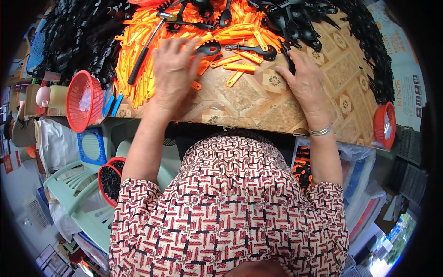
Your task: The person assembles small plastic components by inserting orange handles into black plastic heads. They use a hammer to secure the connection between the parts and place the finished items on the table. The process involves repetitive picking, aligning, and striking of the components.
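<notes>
My left hand [174,71] is over the edge of a big heap of orange plastic handles [138,44], fingers apart. Just beyond its fingertips is a black slotted utensil head [209,48]. A hammer [146,50] with a dark grip lies on the heap, left of that hand. My right hand [305,83] is at the table's right half, with a thin black utensil [290,61] between thumb and fingers; its far end meets the black pile. Between the hands lie a black spoon-like utensil [256,51] and several loose orange handles [239,68].
Black utensils [295,21] are heaped at the back right, more black parts [87,37] at the left. Red baskets stand at the left edge [85,101] and right edge [384,125] of the patterned table [249,104]. Green plastic chairs [78,184] are at the lower left.
</notes>
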